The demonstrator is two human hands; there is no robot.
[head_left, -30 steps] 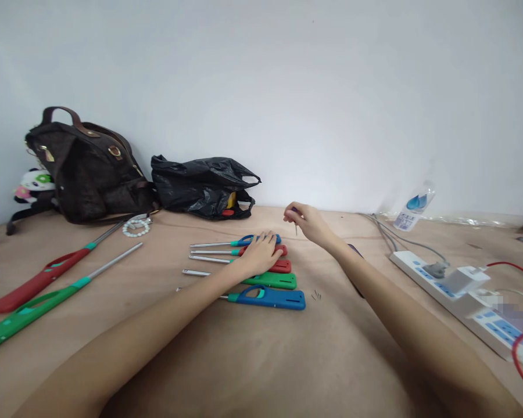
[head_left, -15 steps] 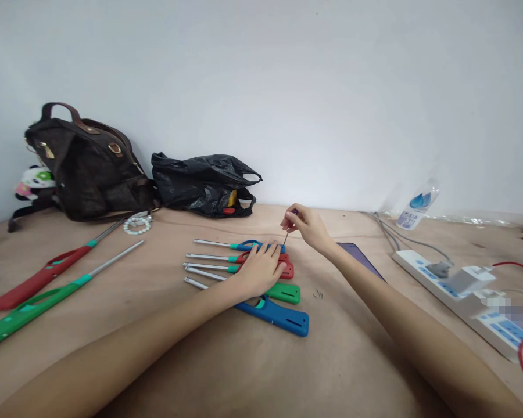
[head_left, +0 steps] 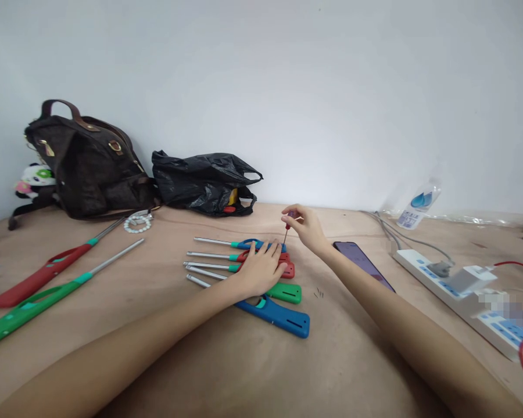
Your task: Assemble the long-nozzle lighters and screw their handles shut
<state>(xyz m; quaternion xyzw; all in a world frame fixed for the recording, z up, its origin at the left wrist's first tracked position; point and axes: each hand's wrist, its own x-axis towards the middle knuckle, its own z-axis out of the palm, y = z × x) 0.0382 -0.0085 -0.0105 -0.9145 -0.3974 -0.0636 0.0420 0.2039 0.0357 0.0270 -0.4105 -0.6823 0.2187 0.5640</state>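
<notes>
- Head view; clock dial centred on left hand [head_left: 261,271], 12 toward the wall.
- Left hand: palm down, fingers extended and slightly fanned, lying across the handles of the grouped lighters; grasps none of them.
- Right hand [head_left: 304,228], 2 o'clock: fingertips pinched around a screwdriver [head_left: 287,227], red-and-purple handle, thin metal shaft nearly upright. Tip at butt of far blue lighter [head_left: 235,245]; cannot tell whether it touches.
- Group under left hand: slender metallic barrels aimed toward 9–10, teal collars, smooth coloured handles with loop-shaped guards. Far blue lighter at 12; next, two red lighters [head_left: 290,270], close together; green lighter [head_left: 290,292], slotted rounded butt toward 4; near blue lighter [head_left: 279,317], slanted, toward 5.
- Screws [head_left: 318,294]: small, thin, loose cluster between 3 and 4, just beyond the butts.
- Phone [head_left: 362,266]: 3 o'clock, flat, glossy dark rectangle, partly behind the right forearm.
- 9 o'clock, well apart: another red lighter [head_left: 46,281] and green lighter, lying diagonally. Bracelet [head_left: 137,230] of pale round beads, 9–10.
- 10 o'clock: dark backpack [head_left: 91,168], brown strap handle. Toward 11: crinkled, shiny black plastic bag [head_left: 192,183].
- 2–3 o'clock: clear bottle [head_left: 419,204], tilted, blue drop label. 3 o'clock: white power strip [head_left: 414,262], long, hard-edged.
- Table [head_left: 261,377]: smooth tan surface.
</notes>
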